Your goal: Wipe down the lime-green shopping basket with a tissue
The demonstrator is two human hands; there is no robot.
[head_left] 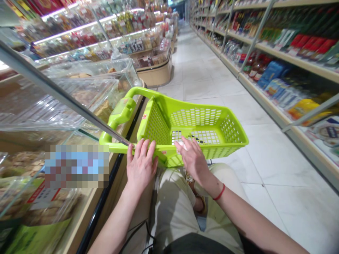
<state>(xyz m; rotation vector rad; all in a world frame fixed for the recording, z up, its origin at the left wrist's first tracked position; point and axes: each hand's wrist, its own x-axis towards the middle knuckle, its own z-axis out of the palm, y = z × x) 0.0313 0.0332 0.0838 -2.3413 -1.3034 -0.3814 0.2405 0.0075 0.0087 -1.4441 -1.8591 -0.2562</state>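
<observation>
A bright green plastic shopping cart (196, 106) stands sideways before my knees, its basket walls pierced with slots. My left hand (141, 162) has its fingers curled over the cart's near rim, close to the handle end. Farther along that same rim, my right hand (194, 158) pinches a small white crumpled tissue (180, 146) between thumb and fingers. Part of the tissue is hidden by the fingers. A red string bracelet (219, 192) circles my right wrist. The cart's handle (119, 113) points left, towards the display counter.
Clear-lidded food bins (87, 91) and a slanting metal post (66, 93) crowd the left side. Lit snack shelves (113, 21) stand beyond. A long shelf of bottles and cartons (278, 63) runs along the right. Pale floor tiles (201, 70) form the aisle between.
</observation>
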